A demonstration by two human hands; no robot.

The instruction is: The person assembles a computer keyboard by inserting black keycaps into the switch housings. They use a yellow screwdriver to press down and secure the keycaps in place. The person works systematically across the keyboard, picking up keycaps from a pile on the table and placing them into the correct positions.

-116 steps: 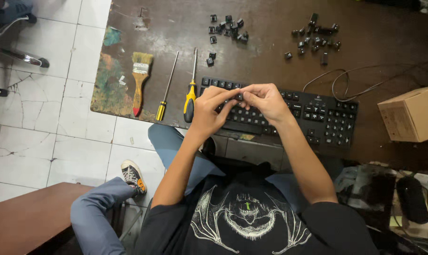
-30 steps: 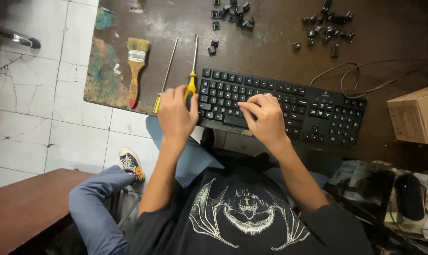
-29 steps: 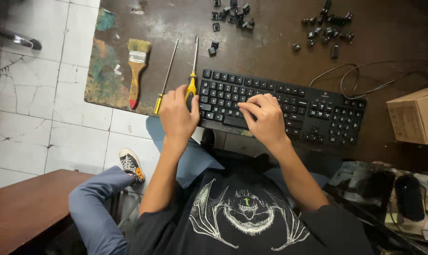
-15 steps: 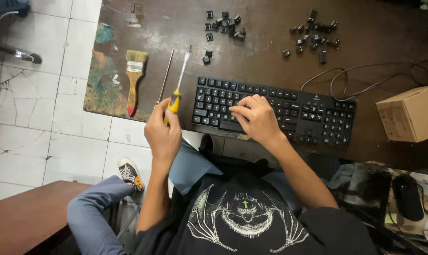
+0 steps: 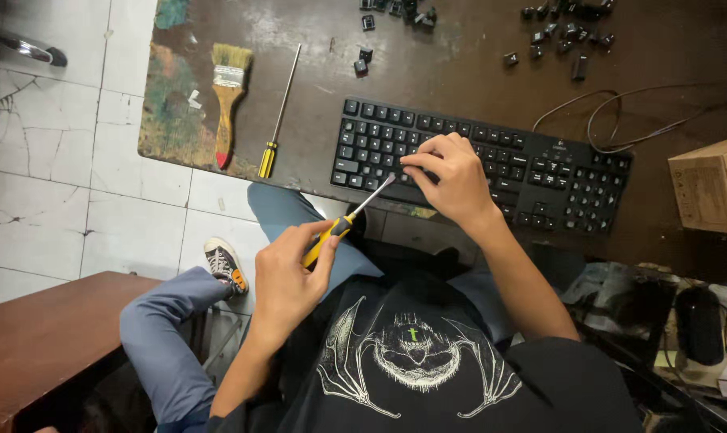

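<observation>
Half a second ago the left hand (image 5: 287,277) held the screwdriver (image 5: 343,224) upright beside the left end of the keyboard (image 5: 480,164); it has since dropped toward the lap and swung the tool round, so the metal tip now points up at the keyboard's front edge. The keyboard lies near the table (image 5: 460,64) front edge, with only a narrow strip of bare wood below it; above it there is open tabletop up to the loose keycaps (image 5: 568,32). Left of the keyboard, a second screwdriver (image 5: 277,112) and a paintbrush (image 5: 226,100) lie side by side, well clear of both hands. A cardboard box (image 5: 712,184) sits just right of the keyboard, and a cable (image 5: 620,128) loops above its right end. The left fingers are curled closed around the yellow-and-black handle, thumb along its side. The right hand (image 5: 452,180) rests on the keyboard's middle rows, fingers bent and close together, fingertips pressing on keys and gripping nothing. The screwdriver's tip sits just left of the right index finger, at the keyboard's lower rows; whether it touches a key cannot be told.
</observation>
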